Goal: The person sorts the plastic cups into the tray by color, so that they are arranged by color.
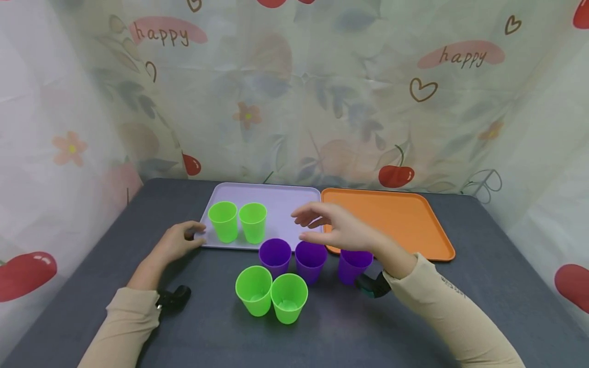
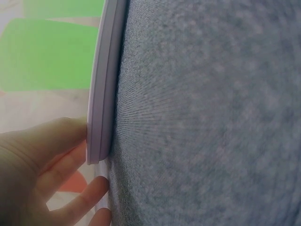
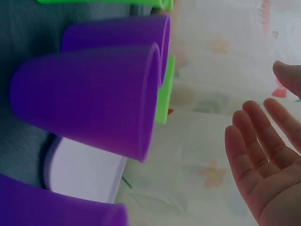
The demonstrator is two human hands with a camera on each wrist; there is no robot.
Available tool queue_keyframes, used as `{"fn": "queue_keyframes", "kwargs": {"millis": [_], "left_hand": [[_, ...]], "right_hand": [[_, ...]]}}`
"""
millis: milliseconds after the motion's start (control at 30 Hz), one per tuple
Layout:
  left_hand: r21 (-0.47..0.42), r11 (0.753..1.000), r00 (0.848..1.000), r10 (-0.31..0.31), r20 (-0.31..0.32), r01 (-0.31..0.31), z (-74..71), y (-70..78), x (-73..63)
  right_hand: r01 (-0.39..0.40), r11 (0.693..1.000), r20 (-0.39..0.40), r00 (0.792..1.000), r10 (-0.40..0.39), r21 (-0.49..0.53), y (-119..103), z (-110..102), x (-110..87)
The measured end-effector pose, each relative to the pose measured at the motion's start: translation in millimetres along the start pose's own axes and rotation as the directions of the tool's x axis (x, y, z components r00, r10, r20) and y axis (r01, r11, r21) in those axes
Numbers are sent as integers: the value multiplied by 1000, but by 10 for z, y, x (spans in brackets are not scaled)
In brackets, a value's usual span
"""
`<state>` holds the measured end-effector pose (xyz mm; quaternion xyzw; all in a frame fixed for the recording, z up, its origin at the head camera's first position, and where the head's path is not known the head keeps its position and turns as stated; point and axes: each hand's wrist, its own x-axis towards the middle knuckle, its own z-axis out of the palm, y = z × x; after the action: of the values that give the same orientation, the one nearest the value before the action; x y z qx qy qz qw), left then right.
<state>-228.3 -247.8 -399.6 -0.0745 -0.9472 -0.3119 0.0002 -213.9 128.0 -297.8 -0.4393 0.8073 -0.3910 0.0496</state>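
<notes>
Standing upright nearest the person, two green cups (image 1: 255, 301) keep their mouths accessible; behind them are three purple cups (image 1: 311, 271). The left hand (image 1: 177, 243), fingers loosely spread, touches the lilac tray (image 1: 276, 197) at its corner, perhaps steadying it. The right hand (image 1: 338, 225), thumb wide apart, is raised near the purple cups, holding nothing. Two more green cups (image 1: 224, 223) stand on the lilac tray, mouth up, probably for stability.

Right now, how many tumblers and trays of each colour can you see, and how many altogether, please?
Lime-green tumblers: 4
Purple tumblers: 3
Lavender tray: 1
Orange tray: 1
Total: 9
</notes>
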Motion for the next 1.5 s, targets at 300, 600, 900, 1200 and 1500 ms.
{"fn": "queue_keyframes", "kwargs": {"millis": [300,600,900,1200,1500], "left_hand": [[-4,1000,1000,-6,10,6,5,-1,7],[4,1000,1000,-10,5,10,-3,28,-11],[3,1000,1000,-14,8,14,-2,35,-10],[0,1000,1000,-13,9,13,-4,12,6],[-9,1000,1000,-14,15,14,-20,30,-13]], "right_hand": [[30,999,-22,999,-29,18,-63,176,-282],[59,998,-17,998,-58,38,-120,381,-441],[118,993,-21,993,-118,28,-90,517,-505],[118,992,-8,993,-117,45,-90,609,-527],[124,992,-4,992,-124,-6,-72,696,-513]]}}
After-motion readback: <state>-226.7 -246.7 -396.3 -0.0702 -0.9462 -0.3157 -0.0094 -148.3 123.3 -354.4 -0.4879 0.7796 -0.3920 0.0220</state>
